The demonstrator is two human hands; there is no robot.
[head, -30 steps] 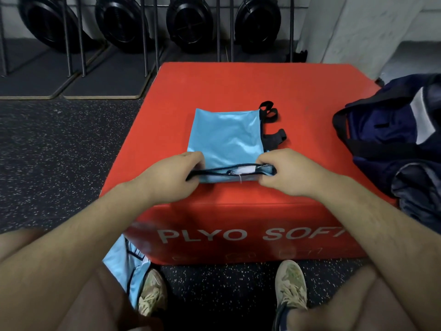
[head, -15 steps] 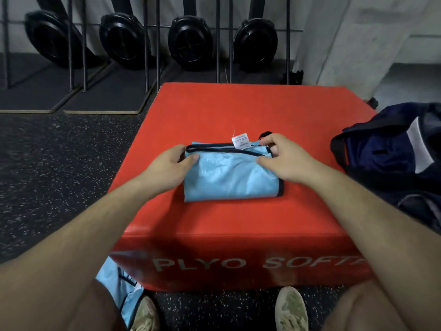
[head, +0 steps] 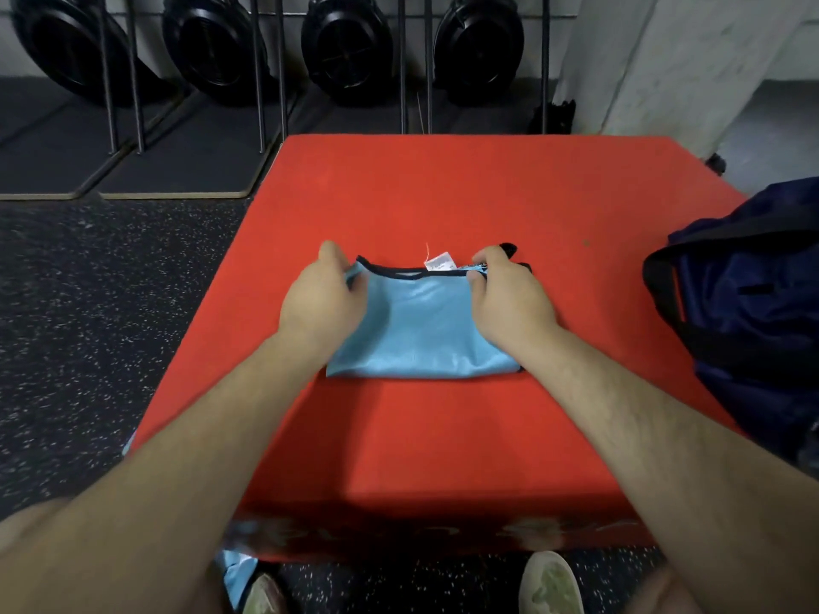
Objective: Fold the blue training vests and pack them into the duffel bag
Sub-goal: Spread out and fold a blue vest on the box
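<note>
Blue vest (head: 421, 330) between both hands

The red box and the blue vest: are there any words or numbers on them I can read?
Red box, front face: white letters, too blurred to read.
Tag on the vest: print too small to read.
Bag: no words show.

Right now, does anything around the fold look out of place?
Yes. A white tag sticks up past the far edge of the folded blue vest, and another blue vest lies on the floor by the red box.
</note>
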